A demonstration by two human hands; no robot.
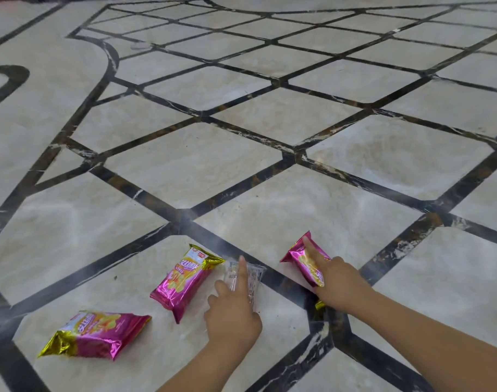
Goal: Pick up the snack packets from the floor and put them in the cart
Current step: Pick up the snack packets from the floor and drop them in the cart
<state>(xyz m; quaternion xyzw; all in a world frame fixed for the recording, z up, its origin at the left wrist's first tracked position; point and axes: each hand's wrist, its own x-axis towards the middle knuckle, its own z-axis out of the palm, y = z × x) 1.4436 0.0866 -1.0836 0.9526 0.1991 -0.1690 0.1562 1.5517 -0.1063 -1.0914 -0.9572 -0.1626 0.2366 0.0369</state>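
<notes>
Several snack packets lie on the marble floor [270,131]. My left hand [233,315] is on a clear packet [255,274]: the index finger lies straight along its top, the other fingers are curled, and the thumb is hidden, apparently under it. My right hand [340,284] holds a pink and gold packet [298,257], index finger stretched along its top, with the packet's near end under the hand. A second pink packet [185,281] lies just left of my left hand. A third pink packet [96,333] lies further left and nearer. No cart is in view.
The floor is pale marble tile with dark inlaid bands [241,188] in a diamond grid, running to the top of the view. A small dark speck [116,277] sits left of the middle packet.
</notes>
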